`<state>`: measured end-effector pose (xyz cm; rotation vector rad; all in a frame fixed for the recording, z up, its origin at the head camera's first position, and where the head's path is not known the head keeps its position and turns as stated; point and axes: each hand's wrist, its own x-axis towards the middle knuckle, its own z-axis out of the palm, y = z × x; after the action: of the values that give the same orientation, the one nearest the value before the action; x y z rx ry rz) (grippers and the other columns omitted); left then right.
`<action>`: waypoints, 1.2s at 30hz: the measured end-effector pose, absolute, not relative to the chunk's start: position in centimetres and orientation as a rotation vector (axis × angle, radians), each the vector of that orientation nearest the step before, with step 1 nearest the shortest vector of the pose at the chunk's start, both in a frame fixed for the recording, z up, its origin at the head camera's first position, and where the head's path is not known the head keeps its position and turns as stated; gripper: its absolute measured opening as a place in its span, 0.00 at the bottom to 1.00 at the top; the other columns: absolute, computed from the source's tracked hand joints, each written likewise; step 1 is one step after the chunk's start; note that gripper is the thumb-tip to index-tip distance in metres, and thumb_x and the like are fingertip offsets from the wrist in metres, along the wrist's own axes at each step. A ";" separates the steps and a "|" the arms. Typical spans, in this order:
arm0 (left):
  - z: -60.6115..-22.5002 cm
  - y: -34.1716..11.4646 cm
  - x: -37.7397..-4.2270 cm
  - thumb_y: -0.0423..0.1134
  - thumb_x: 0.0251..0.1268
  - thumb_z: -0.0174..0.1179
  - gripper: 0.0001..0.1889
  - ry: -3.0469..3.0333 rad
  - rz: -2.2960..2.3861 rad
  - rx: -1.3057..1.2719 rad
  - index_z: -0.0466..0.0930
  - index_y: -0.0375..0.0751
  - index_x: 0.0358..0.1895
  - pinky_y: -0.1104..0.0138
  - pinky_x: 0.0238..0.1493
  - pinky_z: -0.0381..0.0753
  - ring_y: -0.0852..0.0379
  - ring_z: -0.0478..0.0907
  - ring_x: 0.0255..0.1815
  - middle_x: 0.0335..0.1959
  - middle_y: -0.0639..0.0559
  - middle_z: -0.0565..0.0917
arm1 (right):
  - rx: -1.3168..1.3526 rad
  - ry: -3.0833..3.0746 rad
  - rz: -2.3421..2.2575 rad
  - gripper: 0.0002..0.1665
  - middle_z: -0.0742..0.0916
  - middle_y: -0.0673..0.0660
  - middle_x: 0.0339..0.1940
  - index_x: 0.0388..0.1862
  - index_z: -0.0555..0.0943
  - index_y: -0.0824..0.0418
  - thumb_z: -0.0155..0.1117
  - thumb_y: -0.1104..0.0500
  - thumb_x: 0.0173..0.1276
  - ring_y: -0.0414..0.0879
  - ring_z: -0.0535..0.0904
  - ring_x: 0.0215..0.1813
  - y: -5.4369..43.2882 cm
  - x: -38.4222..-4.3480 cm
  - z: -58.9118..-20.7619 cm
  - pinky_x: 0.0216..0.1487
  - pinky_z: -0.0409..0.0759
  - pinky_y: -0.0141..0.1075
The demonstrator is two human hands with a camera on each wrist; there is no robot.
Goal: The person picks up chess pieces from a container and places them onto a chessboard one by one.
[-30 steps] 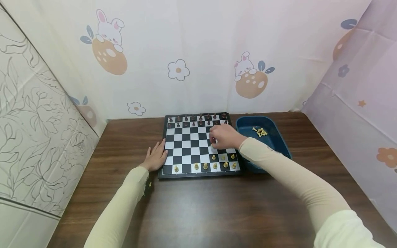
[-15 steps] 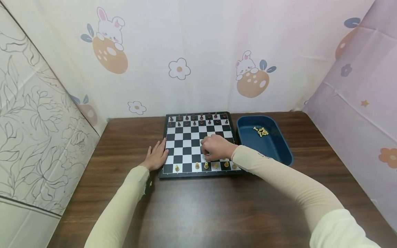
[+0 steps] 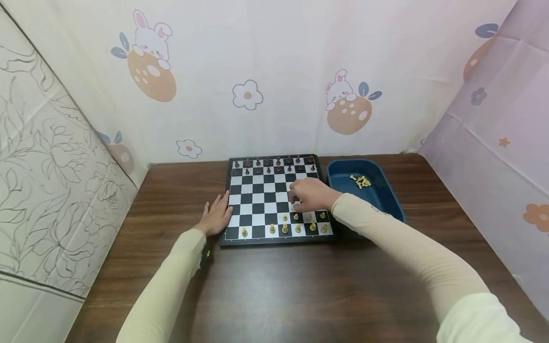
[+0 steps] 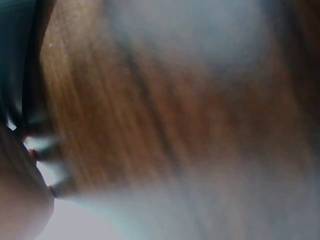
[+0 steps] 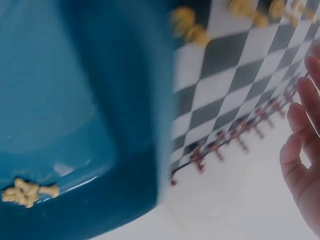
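A black-and-white chessboard (image 3: 258,196) lies on the table. My left hand (image 3: 216,215) rests at its left edge, fingers spread. Over the board's right part is my right hand (image 3: 315,194), its fingers loosely bent; the right wrist view shows them with nothing between them. Just in front of it, a pale yellow pawn (image 3: 285,217) stands in the second row, left of other yellow pawns (image 3: 296,216). Several yellow pieces, such as a chess piece (image 3: 272,229), stand along the near row. Dark red pieces (image 3: 278,168) fill two rows at the far side.
To the board's right stands a blue tray (image 3: 383,202), with a small heap of yellow chess pieces (image 3: 362,182) toward its far end. The brown wooden table (image 3: 274,286) reaches back to a patterned curtain (image 3: 283,57). My right forearm (image 3: 386,226) crosses over the tray's near part.
My right hand went left and down to the second row, then drew back to the right. A yellow pawn now stands where it was. The left hand stays put.
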<state>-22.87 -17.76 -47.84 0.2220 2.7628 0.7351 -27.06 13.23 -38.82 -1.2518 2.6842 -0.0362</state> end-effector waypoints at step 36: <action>-48.4 -17.9 -23.3 0.49 0.76 0.31 0.33 2.771 0.696 0.222 0.35 0.38 0.77 0.44 0.69 0.28 0.44 0.37 0.76 0.77 0.43 0.46 | -0.403 2.855 -0.132 0.11 0.83 0.56 0.24 0.33 0.84 0.66 0.64 0.57 0.63 0.48 0.76 0.24 28.9 -33.5 -39.5 0.27 0.77 0.46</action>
<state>-23.32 -17.92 -48.43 0.2220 2.7714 0.6958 -33.53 28.90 -39.51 -0.4035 2.8550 -0.1317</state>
